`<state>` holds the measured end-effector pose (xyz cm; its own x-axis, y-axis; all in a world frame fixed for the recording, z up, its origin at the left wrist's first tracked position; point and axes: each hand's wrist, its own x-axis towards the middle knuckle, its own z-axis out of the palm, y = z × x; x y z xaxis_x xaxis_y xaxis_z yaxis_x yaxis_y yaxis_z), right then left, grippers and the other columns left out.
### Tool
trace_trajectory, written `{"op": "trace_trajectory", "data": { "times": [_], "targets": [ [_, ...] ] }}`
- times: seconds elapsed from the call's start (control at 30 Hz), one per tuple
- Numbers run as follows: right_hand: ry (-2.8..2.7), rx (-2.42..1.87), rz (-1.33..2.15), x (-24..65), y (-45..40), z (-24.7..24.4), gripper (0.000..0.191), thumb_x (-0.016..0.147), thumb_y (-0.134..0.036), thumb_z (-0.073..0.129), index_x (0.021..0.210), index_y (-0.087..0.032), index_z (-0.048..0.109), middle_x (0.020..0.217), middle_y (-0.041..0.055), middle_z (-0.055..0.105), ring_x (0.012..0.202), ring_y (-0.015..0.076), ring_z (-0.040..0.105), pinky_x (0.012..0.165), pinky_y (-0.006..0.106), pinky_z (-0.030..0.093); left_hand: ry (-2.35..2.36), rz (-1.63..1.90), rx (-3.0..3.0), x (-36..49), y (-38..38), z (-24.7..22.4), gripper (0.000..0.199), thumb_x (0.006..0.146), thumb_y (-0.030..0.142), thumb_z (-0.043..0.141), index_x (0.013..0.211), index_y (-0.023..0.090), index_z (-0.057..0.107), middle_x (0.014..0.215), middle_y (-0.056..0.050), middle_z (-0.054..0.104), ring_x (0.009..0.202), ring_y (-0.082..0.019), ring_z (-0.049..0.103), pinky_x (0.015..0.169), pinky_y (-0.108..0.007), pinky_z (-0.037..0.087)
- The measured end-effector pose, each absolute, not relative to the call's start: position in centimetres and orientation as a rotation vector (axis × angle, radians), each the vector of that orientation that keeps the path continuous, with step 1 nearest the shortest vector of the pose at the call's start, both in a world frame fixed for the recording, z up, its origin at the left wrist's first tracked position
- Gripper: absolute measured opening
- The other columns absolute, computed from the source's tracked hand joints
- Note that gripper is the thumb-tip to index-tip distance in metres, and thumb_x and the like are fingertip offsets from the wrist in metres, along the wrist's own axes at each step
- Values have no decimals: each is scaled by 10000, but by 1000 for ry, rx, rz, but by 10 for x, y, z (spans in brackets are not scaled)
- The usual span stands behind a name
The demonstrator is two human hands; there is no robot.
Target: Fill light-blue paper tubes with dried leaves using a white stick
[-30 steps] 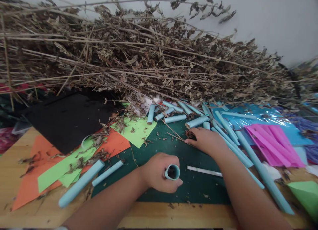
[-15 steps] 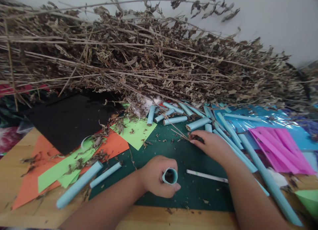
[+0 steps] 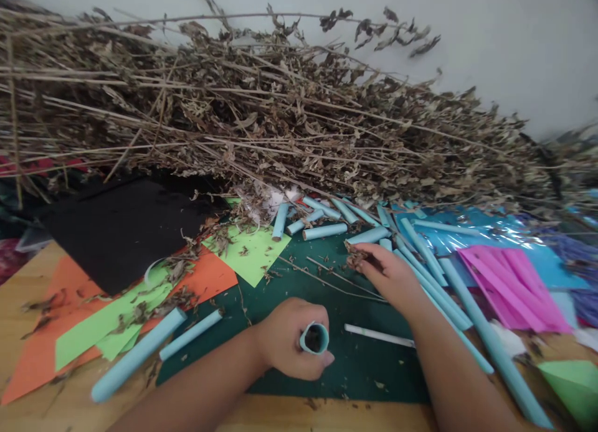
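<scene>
Near the front of the dark green mat [image 3: 369, 373], my left hand [image 3: 292, 342] is wrapped round a light blue paper tube [image 3: 314, 338]. The tube's open end faces up towards me, and something dark shows inside it. Farther right, my right hand [image 3: 392, 276] pinches a clump of dried leaves [image 3: 355, 256] between thumb and fingers, above the mat. Two thin dry stems [image 3: 331, 276] lie on the mat beside that hand. A thin white stick [image 3: 379, 335] lies between my two forearms.
A big heap of dried stalks [image 3: 280, 108] spans the back by the wall. Several short blue tubes [image 3: 324, 231] lie before it; longer ones [image 3: 495, 345] lie right. Black sheet [image 3: 126, 226], orange paper [image 3: 70, 295] and green strips [image 3: 93, 332] cover the left; pink paper [image 3: 514, 289] lies right.
My right hand has let the thin stems drop onto the mat and still pinches dried leaves. My left hand keeps its hold on the tube. The view has shifted slightly.
</scene>
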<state>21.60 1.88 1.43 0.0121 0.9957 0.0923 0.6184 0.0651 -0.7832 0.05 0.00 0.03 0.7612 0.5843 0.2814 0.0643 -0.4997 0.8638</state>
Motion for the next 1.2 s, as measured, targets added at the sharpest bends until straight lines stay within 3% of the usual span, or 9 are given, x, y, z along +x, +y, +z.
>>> {"op": "trace_trajectory", "data": {
  "times": [0.2, 0.47, 0.57, 0.77, 0.93, 1.03, 1.2],
  "targets": [
    [-1424, -1419, 882, 205, 16, 15, 203, 703, -281, 506, 882, -185, 502, 639, 1, 561, 563, 126, 551, 555, 273, 471, 480, 714, 1996, 1, 0, -2, 168, 587, 316, 490, 540, 170, 422, 469, 15, 460, 444, -84, 408, 459, -199, 328],
    [-989, -1074, 1225, 183, 10, 16, 266, 584, -295, 675, 764, -205, 502, 598, -7, 605, 430, 80, 457, 387, 189, 351, 474, 717, 1949, 0, 0, -1, 171, 578, 301, 519, 543, 165, 423, 476, 23, 449, 449, -77, 407, 446, -186, 316],
    [-926, -980, 1288, 176, 6, 20, 277, 554, -303, 707, 719, -211, 504, 575, -17, 606, 442, 83, 481, 388, 176, 361, 498, 711, 1916, 0, -1, 0, 176, 575, 303, 527, 543, 160, 430, 475, 23, 449, 440, -73, 397, 437, -184, 308],
    [-1205, -851, 1200, 151, -16, 23, 130, 681, -217, 629, 771, -250, 542, 688, -17, 592, 577, 107, 544, 467, 205, 429, 461, 740, 1864, 1, 0, 0, 173, 564, 287, 522, 521, 154, 419, 451, 30, 420, 426, -63, 378, 423, -169, 314],
    [-1409, -702, 1124, 136, -30, 26, 132, 704, -224, 611, 817, -256, 550, 694, 0, 567, 641, 125, 505, 526, 242, 426, 412, 735, 1883, 1, 1, 3, 154, 556, 254, 491, 516, 157, 378, 445, 49, 374, 426, -55, 337, 439, -165, 327],
    [-1354, -639, 1194, 133, -34, 29, 125, 720, -212, 593, 823, -256, 537, 673, -5, 541, 625, 118, 484, 498, 224, 414, 451, 700, 1875, 2, -1, 5, 146, 546, 233, 497, 513, 154, 379, 446, 52, 357, 418, -49, 314, 425, -162, 311],
    [-1319, -640, 1249, 129, -39, 28, 135, 729, -218, 575, 837, -272, 513, 698, -7, 508, 639, 121, 482, 433, 192, 404, 392, 793, 1825, 4, -2, 3, 82, 521, 167, 495, 530, 146, 416, 477, 40, 424, 448, -56, 406, 459, -152, 358]
  ]
}}
